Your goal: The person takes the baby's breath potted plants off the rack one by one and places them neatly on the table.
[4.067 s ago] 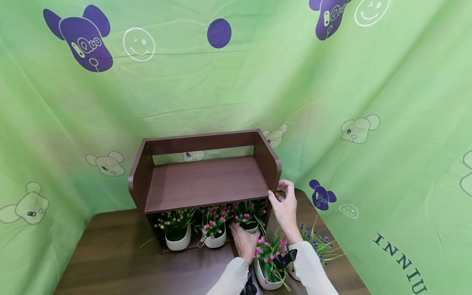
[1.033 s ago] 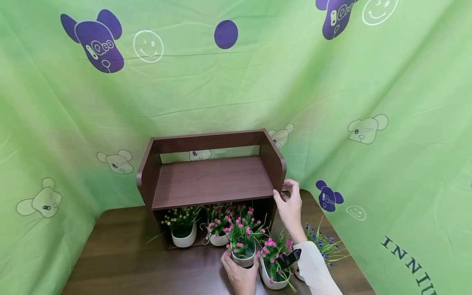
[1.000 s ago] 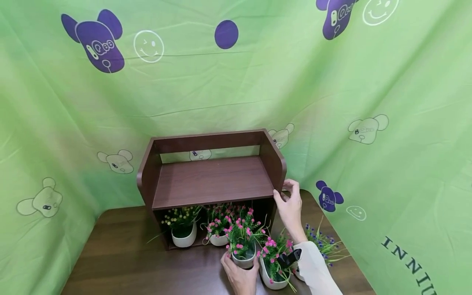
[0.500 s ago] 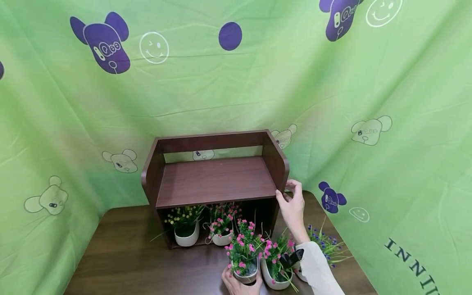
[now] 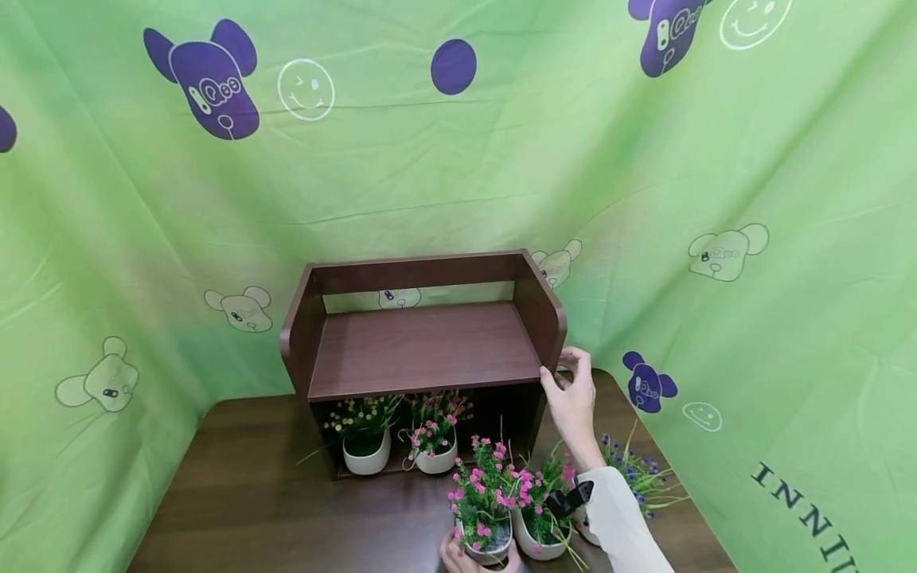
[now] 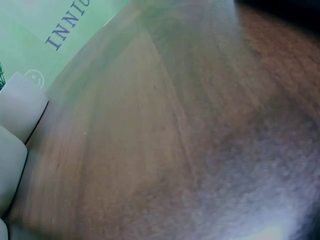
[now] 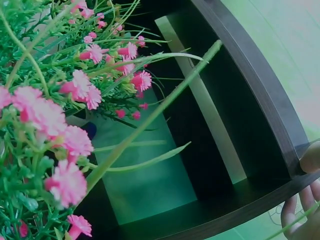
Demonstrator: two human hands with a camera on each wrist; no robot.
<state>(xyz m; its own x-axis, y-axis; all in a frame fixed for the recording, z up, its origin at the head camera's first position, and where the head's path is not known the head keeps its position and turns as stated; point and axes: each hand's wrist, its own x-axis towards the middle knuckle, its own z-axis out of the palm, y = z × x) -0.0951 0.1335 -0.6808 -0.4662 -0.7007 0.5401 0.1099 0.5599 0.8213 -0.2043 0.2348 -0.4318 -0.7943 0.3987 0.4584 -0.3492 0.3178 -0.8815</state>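
Observation:
A small brown wooden shelf stands on the table. My right hand grips its right side panel, thumb on the front edge and fingers behind; part of this hand shows in the right wrist view. My left hand holds a white pot of pink flowers low at the front, fingers and thumb around the pot. Its lower part is cut off by the frame. Right beside it is another pink-flowered pot, partly behind my right forearm. The left wrist view shows table and white pots, not the hand.
Inside the lower compartment, a yellow-flowered pot stands at left and a pink-flowered pot near the middle. A blue-flowered plant stands right of my forearm. Green printed cloth hangs behind the wooden table.
My left hand has brought the pink-flowered pot out of the shelf's right part, forward to beside the other pink pot. My right hand has kept its grip. The view has shifted slightly.

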